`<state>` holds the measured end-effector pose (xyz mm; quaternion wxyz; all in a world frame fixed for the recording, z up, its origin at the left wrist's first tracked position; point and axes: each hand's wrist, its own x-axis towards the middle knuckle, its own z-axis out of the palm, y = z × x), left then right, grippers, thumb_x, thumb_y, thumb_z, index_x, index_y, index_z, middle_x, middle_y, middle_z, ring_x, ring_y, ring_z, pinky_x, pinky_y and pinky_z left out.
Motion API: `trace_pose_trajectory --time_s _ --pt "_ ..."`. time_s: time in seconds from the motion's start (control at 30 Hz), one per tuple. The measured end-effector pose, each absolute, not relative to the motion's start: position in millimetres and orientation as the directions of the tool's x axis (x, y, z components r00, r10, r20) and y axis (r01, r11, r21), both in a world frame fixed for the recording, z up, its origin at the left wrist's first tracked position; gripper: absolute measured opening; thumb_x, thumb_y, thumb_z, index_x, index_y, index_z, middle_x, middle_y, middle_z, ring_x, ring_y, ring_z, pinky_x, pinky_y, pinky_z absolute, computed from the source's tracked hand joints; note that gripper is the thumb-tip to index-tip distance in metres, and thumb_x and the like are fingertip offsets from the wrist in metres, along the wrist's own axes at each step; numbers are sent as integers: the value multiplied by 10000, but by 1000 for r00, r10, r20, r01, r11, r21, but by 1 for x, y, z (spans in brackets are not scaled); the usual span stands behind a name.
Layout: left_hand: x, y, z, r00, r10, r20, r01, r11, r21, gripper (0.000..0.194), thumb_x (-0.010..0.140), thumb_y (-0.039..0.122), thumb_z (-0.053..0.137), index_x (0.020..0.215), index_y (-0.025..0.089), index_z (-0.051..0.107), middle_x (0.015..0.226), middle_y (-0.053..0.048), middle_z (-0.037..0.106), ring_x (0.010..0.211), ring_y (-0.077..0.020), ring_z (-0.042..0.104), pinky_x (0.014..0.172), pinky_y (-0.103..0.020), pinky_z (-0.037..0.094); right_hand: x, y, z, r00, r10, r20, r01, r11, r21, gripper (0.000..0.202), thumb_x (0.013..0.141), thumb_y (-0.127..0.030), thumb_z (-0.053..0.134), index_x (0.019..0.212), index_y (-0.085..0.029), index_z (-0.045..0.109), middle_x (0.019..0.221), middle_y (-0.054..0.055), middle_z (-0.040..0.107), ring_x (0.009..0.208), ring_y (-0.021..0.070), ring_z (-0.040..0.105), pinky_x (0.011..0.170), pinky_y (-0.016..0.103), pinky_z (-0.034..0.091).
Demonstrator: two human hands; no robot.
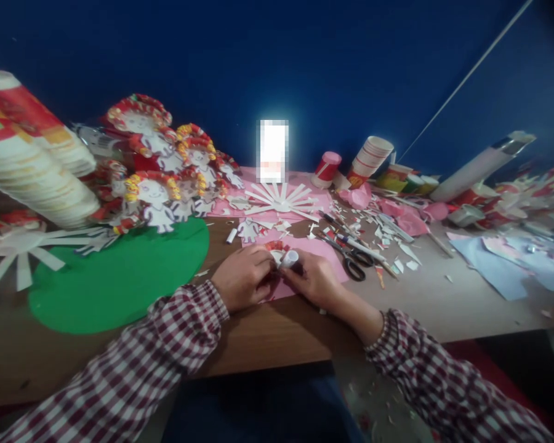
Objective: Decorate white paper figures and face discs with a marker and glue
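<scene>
Over pink paper [335, 258] at the table's front, my two hands are close together. My left hand [247, 277] is closed on a small red-and-white paper piece [276, 247], its fingertips curled at the piece's near side. A white glue stick [290, 258] stands tilted between the thumb and fingers of my right hand [316, 280], right against the paper piece. Just behind my left hand lies a small white paper doll cutout [248, 229].
Scissors [354, 264], pens and paper scraps lie to the right. A green oval sheet [120, 280], paper dolls [154, 197] and stacked cups [37, 166] are at the left. A white strip-cut cup [281, 204] lies behind; a roll [484, 165] leans at the right.
</scene>
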<state>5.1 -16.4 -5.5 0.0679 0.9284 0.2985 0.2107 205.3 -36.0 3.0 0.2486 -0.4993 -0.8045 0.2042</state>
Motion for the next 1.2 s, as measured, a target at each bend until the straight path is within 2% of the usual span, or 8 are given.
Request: trace_pose_trajectory --time_s 0.2,0.47,0.8,0.87,1.03,1.1,1.2 --pt "7 -16 -5 732 588 344 521 -809 273 151 795 222 547 912 160 619 896 -85 605 952 -230 530 862 -387 458 203 -35 -1 -339 912 231 719 410 -562 236 896 -403 509 918 -173 559 753 37 643 643 157 566 571 240 371" --pt "8 -15 -5 743 582 330 533 -813 234 177 791 243 556 928 163 636 899 -88 606 964 -244 526 871 -410 441 203 -35 -2 -321 916 241 771 401 -495 264 909 -428 478 948 -177 548 783 54 656 663 173 585 586 252 376" --pt "9 -17 -2 749 594 294 556 -805 209 120 766 221 560 858 176 622 907 -80 611 973 -235 527 899 -406 421 204 -33 4 -293 927 236 827 369 -424 238 883 -413 489 838 -183 532 664 43 619 581 174 549 531 267 330" --pt "9 -17 -2 756 586 292 549 -810 205 128 753 216 568 861 174 622 914 -81 611 983 -237 527 911 -411 415 206 -33 3 -286 928 240 818 367 -444 236 872 -407 500 812 -182 535 651 38 612 566 166 536 520 266 325" --pt "8 -16 -3 762 569 311 534 -822 195 165 777 251 565 908 166 617 948 -86 617 958 -234 528 898 -419 422 212 -32 5 -198 946 257 720 319 -617 218 878 -367 490 792 -176 550 659 21 610 574 141 534 541 243 370" --pt "8 -16 -4 757 573 314 540 -819 192 177 787 258 558 925 164 617 956 -87 618 974 -239 523 905 -421 418 211 -32 6 -196 943 269 708 326 -626 219 880 -372 493 815 -175 563 686 26 620 599 144 547 559 243 381" --pt "9 -17 -4 748 587 309 553 -809 198 180 791 250 551 934 165 617 955 -85 621 1029 -253 507 928 -422 408 207 -32 4 -242 937 250 741 345 -576 214 868 -390 516 830 -186 566 678 21 619 590 149 546 555 246 370"
